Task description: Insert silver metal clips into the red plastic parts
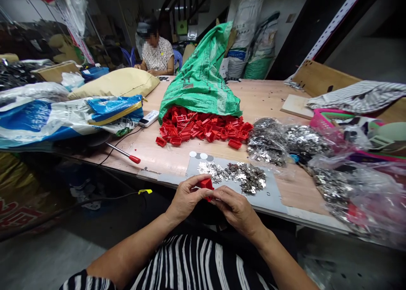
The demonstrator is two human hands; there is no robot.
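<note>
My left hand (187, 197) and my right hand (233, 207) meet just in front of the table edge, both pinched on one small red plastic part (206, 183). The fingers of both hands are closed around it. Right behind the hands a heap of small shiny metal pieces (234, 173) lies on a grey sheet (269, 197). Farther back a pile of the same red plastic parts (203, 127) spills from a green woven sack (203, 78) lying on the wooden table (269, 99).
Clear bags of metal pieces (285, 142) crowd the right side, beside a pink basket (320, 121). At left lie blue-and-white sacks (63, 116), a tan sack (117, 83), a white remote (149, 118) and a red-handled screwdriver (127, 154). Another person (155, 53) sits at the far end.
</note>
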